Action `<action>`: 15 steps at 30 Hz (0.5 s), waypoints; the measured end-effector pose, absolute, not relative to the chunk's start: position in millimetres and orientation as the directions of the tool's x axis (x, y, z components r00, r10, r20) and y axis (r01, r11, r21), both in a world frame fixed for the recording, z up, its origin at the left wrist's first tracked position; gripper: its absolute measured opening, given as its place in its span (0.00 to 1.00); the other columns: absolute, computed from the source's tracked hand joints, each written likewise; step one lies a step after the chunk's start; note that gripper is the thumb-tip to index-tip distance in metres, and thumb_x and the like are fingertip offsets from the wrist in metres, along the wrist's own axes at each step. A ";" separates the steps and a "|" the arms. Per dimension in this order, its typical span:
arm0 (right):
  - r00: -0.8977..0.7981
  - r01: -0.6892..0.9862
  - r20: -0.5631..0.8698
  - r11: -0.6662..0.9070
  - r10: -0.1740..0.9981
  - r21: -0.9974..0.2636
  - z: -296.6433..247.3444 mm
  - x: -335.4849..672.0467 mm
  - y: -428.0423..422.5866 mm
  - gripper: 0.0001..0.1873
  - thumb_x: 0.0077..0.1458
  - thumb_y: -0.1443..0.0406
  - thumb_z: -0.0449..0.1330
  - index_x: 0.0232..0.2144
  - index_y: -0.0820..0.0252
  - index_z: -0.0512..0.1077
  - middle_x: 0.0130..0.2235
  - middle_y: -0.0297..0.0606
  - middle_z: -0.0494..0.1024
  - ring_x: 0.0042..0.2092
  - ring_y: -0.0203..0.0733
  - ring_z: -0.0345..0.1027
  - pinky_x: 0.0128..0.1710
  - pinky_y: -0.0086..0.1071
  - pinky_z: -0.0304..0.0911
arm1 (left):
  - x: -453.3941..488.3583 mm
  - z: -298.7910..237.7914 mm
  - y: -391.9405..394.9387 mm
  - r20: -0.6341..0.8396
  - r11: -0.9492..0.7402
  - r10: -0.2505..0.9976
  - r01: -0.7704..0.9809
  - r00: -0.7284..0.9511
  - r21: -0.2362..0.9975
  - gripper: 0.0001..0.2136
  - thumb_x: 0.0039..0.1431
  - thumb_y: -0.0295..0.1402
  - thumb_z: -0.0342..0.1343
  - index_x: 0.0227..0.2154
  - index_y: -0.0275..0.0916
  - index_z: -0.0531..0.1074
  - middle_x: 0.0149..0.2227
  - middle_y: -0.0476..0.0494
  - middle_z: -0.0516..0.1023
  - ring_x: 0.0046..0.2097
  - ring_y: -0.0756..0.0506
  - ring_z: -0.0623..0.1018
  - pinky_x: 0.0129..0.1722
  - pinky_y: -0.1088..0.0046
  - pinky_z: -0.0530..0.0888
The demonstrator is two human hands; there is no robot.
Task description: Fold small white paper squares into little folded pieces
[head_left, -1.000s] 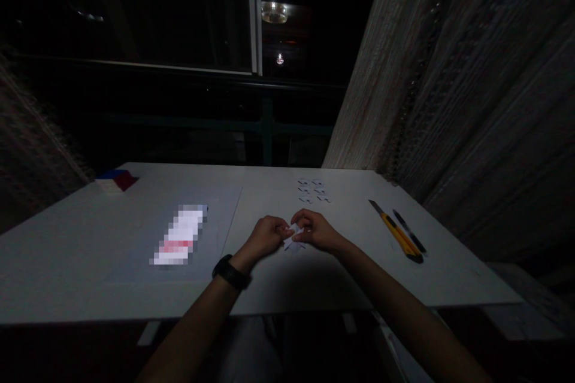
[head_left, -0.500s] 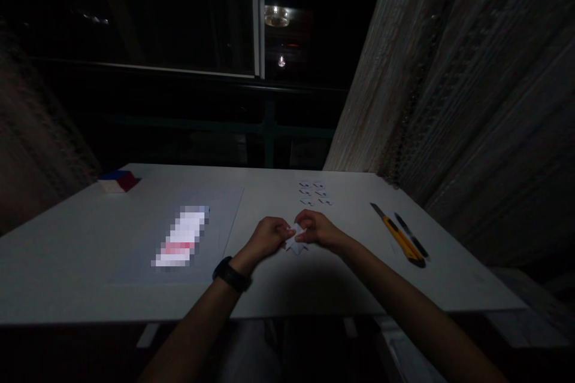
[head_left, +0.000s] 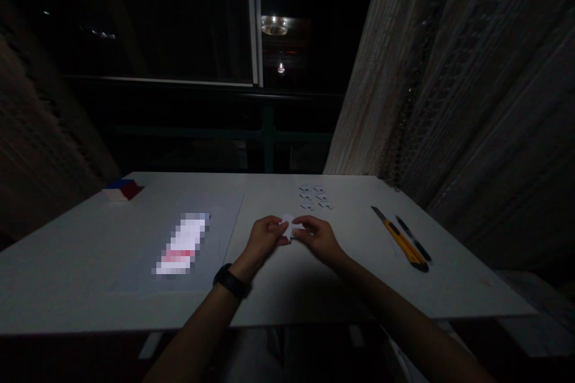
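A small folded piece of white paper (head_left: 287, 226) is pinched between both hands, just above the table. My left hand (head_left: 266, 236) is closed on its left side, thumb on top; a dark watch band sits on that wrist. On the paper's right side, my right hand (head_left: 318, 236) grips with thumb and curled forefinger. Fingers cover part of the paper, so its full shape is hidden. Beyond the hands, several small folded paper pieces (head_left: 320, 197) with dark marks lie in two columns on the white table (head_left: 359, 287).
To the right lie a yellow utility knife (head_left: 401, 242) and a dark pen (head_left: 412, 238). A bright, pixelated phone-like shape (head_left: 182, 245) rests on a large paper sheet (head_left: 135, 275) at left. A blue, red and white block (head_left: 120, 190) stands at the far left. Curtains (head_left: 359, 102) hang behind.
The paper, earlier spread with several points showing below the fingers, now appears as a smaller, upright folded piece. Both hands stay close together, and the view has tilted slightly upward.
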State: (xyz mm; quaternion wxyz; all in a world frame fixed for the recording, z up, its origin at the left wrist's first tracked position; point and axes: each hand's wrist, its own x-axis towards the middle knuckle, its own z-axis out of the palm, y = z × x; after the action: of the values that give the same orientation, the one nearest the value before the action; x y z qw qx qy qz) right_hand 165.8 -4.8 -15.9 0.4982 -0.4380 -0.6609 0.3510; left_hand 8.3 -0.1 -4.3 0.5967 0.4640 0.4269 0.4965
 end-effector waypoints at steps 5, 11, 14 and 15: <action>-0.091 0.381 0.454 0.452 0.887 -0.807 -14.8 162.4 -8.7 0.13 0.42 0.66 0.62 0.34 0.58 0.70 0.36 0.36 0.72 0.35 0.38 0.63 0.36 0.33 0.60 | 8.7 -4.2 -1.4 -0.073 0.129 0.972 -0.244 0.225 0.961 0.18 0.37 0.37 0.66 0.26 0.34 0.65 0.21 0.50 0.70 0.26 0.49 0.75 0.31 0.69 0.76; -0.142 0.306 0.416 0.440 0.898 -0.844 -12.2 165.5 -9.3 0.13 0.41 0.71 0.59 0.34 0.58 0.70 0.38 0.36 0.72 0.38 0.39 0.65 0.37 0.33 0.60 | 6.9 -4.1 -2.9 -0.111 0.171 0.941 -0.166 0.319 0.971 0.16 0.38 0.37 0.66 0.24 0.33 0.66 0.22 0.47 0.72 0.29 0.47 0.77 0.32 0.69 0.76; -0.175 0.211 0.382 0.413 0.908 -0.886 -12.9 167.6 -6.9 0.13 0.41 0.70 0.59 0.34 0.58 0.70 0.38 0.37 0.72 0.37 0.39 0.65 0.37 0.33 0.61 | 6.9 -4.5 -3.3 -0.118 0.172 0.935 -0.137 0.335 0.975 0.15 0.38 0.36 0.65 0.25 0.32 0.68 0.24 0.45 0.74 0.30 0.46 0.77 0.32 0.70 0.75; -0.185 0.181 0.367 0.399 0.912 -0.899 -13.4 168.5 -5.9 0.13 0.41 0.70 0.59 0.34 0.58 0.70 0.37 0.37 0.73 0.37 0.40 0.66 0.36 0.33 0.61 | 7.1 -4.3 -3.3 -0.113 0.163 0.937 -0.128 0.329 0.978 0.15 0.37 0.36 0.66 0.25 0.32 0.68 0.24 0.45 0.74 0.29 0.47 0.77 0.32 0.71 0.75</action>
State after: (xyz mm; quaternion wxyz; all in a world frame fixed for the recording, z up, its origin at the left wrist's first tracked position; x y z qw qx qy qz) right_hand 168.5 -5.9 -13.4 0.4938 -0.4047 -0.6749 0.3700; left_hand 7.1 -3.3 -4.3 0.6454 0.4981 0.4063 0.4127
